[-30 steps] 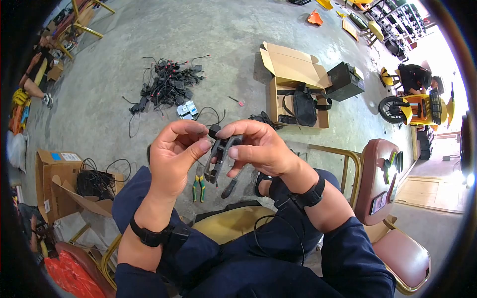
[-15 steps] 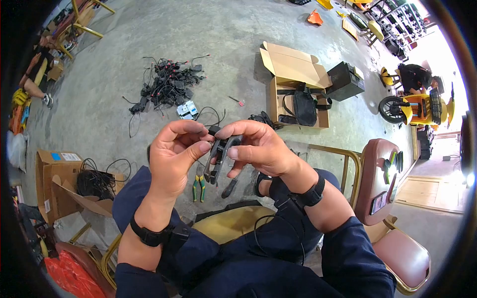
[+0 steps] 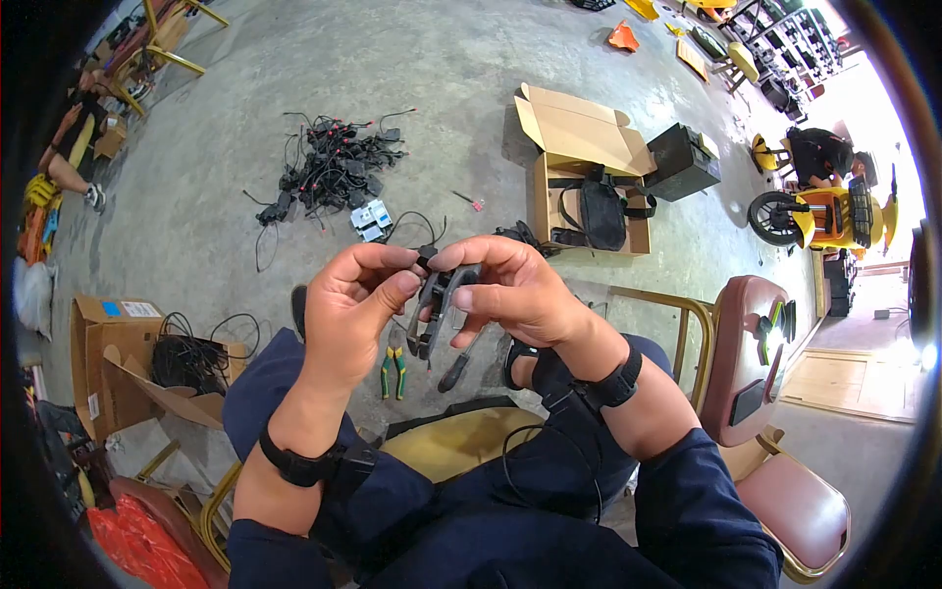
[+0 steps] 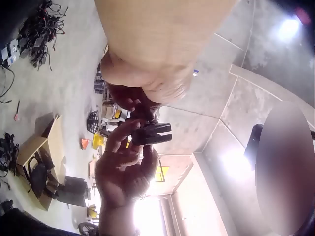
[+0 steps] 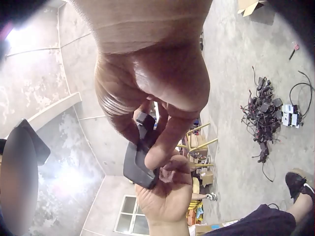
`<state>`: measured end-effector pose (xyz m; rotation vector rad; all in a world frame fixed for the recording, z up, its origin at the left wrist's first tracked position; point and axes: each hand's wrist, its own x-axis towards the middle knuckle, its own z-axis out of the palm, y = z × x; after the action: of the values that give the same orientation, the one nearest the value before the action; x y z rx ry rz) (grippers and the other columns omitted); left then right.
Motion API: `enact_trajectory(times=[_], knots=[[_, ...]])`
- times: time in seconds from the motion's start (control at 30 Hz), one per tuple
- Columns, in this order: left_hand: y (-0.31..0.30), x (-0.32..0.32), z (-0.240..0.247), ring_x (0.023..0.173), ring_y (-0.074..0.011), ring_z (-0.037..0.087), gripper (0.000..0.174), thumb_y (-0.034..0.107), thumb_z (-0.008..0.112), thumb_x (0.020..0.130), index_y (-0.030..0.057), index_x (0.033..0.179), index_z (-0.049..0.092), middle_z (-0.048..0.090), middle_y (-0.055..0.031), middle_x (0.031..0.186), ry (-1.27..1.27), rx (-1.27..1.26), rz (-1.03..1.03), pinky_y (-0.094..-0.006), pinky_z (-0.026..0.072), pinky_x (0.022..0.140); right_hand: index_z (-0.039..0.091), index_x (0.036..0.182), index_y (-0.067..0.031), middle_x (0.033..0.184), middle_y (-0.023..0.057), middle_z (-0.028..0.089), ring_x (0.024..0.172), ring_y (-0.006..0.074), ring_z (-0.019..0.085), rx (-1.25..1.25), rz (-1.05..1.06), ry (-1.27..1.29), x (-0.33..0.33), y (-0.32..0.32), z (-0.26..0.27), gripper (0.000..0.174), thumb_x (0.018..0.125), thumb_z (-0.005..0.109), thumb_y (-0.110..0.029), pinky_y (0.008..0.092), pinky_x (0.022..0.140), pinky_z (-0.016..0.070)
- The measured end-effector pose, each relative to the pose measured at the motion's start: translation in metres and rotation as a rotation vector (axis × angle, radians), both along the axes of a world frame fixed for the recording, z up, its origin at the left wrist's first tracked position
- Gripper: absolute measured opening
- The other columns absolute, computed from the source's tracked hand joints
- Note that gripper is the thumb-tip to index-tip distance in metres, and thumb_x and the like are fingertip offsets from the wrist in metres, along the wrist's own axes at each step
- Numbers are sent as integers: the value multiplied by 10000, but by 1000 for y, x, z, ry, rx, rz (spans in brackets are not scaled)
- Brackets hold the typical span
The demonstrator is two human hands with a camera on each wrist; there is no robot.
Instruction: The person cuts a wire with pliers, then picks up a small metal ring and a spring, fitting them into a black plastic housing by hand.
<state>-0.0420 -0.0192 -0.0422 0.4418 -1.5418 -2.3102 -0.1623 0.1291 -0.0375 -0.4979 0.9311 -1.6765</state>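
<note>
A black plastic part (image 3: 445,302) with two parallel arms is held up between both hands over the lap. My right hand (image 3: 535,299) grips it, thumb on its near side; the right wrist view shows its smooth broad face (image 5: 139,167). My left hand (image 3: 343,304) pinches at the upper end with thumb and fingertips, close to the right fingertips, where a small black piece (image 3: 426,253) shows. What lies between the left fingertips is mostly hidden. Beneath the hands are pliers (image 3: 400,375) with green and yellow handles and a black-handled tool (image 3: 453,373).
A heap of black cables (image 3: 334,167) lies on the concrete floor beside a white-and-blue box (image 3: 371,220). An open carton (image 3: 543,206) holds a black bag. Padded chairs (image 3: 751,353) stand at right, a carton with cables (image 3: 108,363) at left. Farther off, a person crouches by a yellow scooter (image 3: 834,221).
My left fingertips have shifted slightly right and up against the upper end of the part. The right hand has barely moved. The phone on the chair has gone dark.
</note>
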Motion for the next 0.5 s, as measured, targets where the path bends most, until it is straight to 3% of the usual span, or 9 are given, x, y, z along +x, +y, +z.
enact_trajectory(times=[0.23,0.5], knots=[[1,-1,1,701,-67,538,162,124,591,864,4,972,587,626,-45,861,-17,-12,28,-188,429,598,491,1173,-4,1020,116,597,914,187,612,6,1,6,-1,0,4,344,834,548,-18,294,644,581],[1,0,-2,685,-66,522,229,220,522,912,11,972,594,598,-26,818,-175,-15,-19,-202,424,562,469,1198,-13,1016,95,589,907,163,592,61,-13,11,-3,1,3,345,906,507,-194,300,640,558]])
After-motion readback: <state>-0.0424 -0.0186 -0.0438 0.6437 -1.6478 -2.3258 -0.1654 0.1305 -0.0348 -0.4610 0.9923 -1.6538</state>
